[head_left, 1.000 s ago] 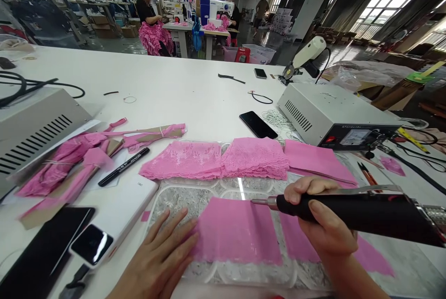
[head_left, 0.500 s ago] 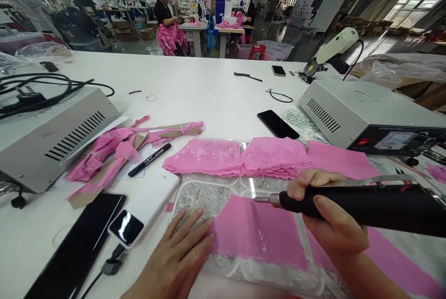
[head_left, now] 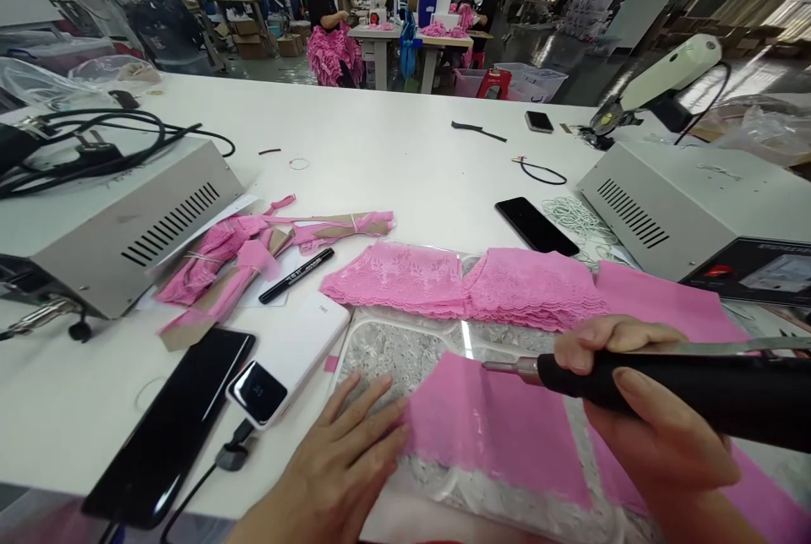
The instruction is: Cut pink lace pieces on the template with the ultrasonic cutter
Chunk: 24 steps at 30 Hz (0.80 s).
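Note:
My right hand (head_left: 646,409) is wrapped around a thick black handheld tool (head_left: 703,388) with a narrow metal tip. The tip points left, at the upper edge of a flat pink fabric piece (head_left: 507,434); whether it touches the cloth I cannot tell. Flat and with fingers spread, my left hand (head_left: 355,459) lies at the left side of this piece, its fingertips by the cloth's edge. Under the fabric is a clear patterned plastic sheet or board (head_left: 386,350). Pink lace pieces (head_left: 405,278) lie in stacks just beyond.
At left are a grey box (head_left: 127,223) with cables, pink straps (head_left: 221,261), a black marker (head_left: 296,275), a white power bank (head_left: 304,350) and a dark phone (head_left: 171,426). At right stand another phone (head_left: 536,225) and a second grey box (head_left: 710,206). People work at sewing machines beyond.
My view has turned a little left, so everything sits further right in the picture. Both hands and the tool keep nearly the same place over the fabric.

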### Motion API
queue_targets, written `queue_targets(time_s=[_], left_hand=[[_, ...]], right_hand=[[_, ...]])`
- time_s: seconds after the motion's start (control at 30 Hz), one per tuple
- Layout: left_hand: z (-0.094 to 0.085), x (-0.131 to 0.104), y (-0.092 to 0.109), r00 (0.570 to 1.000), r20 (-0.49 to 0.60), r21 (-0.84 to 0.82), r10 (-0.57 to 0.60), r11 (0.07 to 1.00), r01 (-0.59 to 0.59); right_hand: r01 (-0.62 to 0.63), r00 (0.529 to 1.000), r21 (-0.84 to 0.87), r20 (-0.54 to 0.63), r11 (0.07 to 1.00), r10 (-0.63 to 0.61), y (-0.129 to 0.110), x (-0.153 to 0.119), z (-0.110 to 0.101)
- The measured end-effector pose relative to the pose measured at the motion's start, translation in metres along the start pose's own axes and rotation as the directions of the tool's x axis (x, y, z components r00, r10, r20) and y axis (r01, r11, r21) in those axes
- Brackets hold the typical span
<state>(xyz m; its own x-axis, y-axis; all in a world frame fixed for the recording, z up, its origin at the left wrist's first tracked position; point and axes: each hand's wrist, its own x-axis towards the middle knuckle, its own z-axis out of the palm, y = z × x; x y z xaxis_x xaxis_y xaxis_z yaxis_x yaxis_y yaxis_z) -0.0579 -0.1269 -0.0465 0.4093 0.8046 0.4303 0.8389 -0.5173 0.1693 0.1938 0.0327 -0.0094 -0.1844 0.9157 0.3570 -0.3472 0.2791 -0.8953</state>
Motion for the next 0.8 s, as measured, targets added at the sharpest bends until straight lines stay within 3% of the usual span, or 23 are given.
queue_targets(time_s=[0.13, 0.4, 0.8], left_hand=[[-0.005, -0.008, 0.005, 0.999, 0.026, -0.029, -0.026, 0.999, 0.027], [-0.006, -0.016, 0.005, 1.0, 0.014, -0.087, -0.026, 0.996, 0.027], [-0.003, -0.018, 0.007, 0.998, 0.064, -0.113, -0.027, 0.993, 0.034]], right_hand=[[-0.028, 0.999, 0.023, 0.035, 0.999, 0.027, -0.002, -0.003, 0.008], [-0.07, 0.986, 0.104, 0.157, 0.992, 0.053, -0.001, 0.001, 0.044], [-0.067, 0.983, 0.053, 0.177, 0.996, 0.056, 0.004, 0.001, 0.05]])
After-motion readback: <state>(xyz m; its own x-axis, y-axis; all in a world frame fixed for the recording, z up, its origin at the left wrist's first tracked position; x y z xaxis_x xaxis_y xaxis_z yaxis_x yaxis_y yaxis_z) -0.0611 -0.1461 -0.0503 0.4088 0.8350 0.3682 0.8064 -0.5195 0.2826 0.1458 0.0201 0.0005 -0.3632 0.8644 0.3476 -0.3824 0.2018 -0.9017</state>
